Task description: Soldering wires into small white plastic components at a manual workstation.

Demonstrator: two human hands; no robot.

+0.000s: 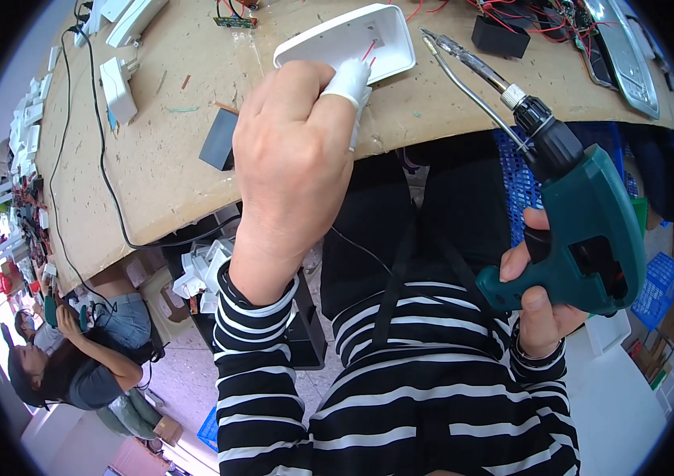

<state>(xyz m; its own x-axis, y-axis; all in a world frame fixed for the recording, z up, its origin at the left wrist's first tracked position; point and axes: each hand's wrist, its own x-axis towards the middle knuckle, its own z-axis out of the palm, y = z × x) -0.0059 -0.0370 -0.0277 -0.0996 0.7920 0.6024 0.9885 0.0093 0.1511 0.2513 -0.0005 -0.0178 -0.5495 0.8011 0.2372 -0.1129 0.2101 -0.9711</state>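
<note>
At the table edge: two bare hands are seen from above, with striped sleeves coming in from the lower edge.
Left hand (293,163): it is raised over the table (154,159) edge with its back to the camera. The fingers are curled together, and a white finger cot (350,82) is worn on one fingertip. That fingertip is pressed against the near rim of the casing; whether anything is pinched cannot be told.
Casing (345,44): a white plastic shell is laid open side up just beyond the left fingertips. Thin red wires are seen inside it, close to the cot.
Right hand (539,305): it is closed around the grip of the driver, well to the right of the left hand and nearer the body. One finger is laid at the trigger.
Driver (583,222): a green electric screwdriver with a black collar is held tilted. Its long metal bit (464,59) is pointed up and left, with the tip just right of the casing.
Black block (218,139): it is set on the table just left of the left hand.
Cable (103,166): a black lead is run across the table, farther left.
Wiring (511,16): red wires and a black box lie beyond the bit.
</note>
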